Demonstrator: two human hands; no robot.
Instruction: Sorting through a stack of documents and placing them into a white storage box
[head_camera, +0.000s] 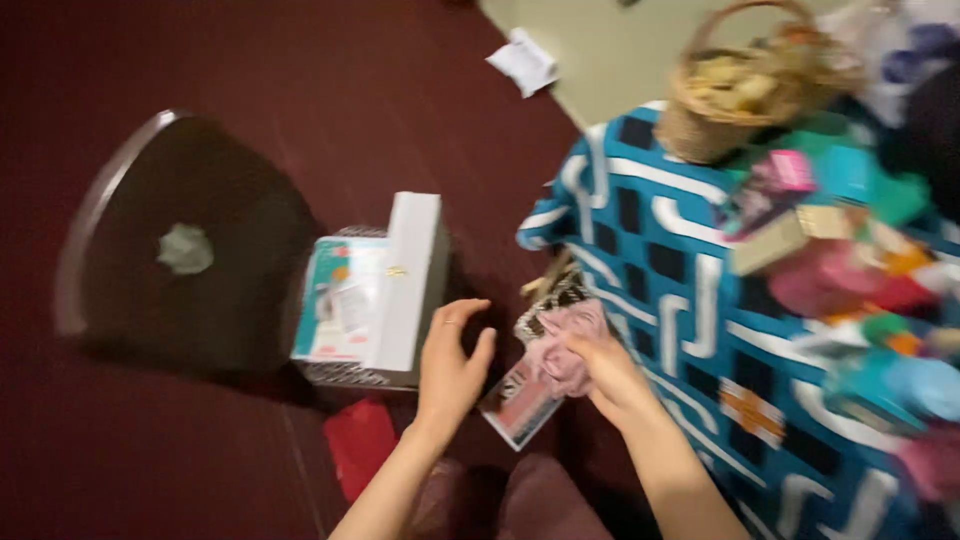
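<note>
My right hand (607, 372) grips a crumpled pink cloth (566, 346) above a flat patterned packet (530, 385) that lies on the dark red floor. My left hand (452, 365) hovers open just left of the cloth, fingers spread, holding nothing. It is beside a wire basket (345, 375) holding a white box (412, 275) and a teal and white packet (340, 297). The picture is motion-blurred.
A dark round stool (150, 300) with a grey crumpled scrap (186, 248) stands at left. A blue and white patterned cloth (660, 260) at right carries a wicker basket (745, 85) and several colourful items. A red piece (362, 440) lies by my knees. White paper (523, 61) lies farther off.
</note>
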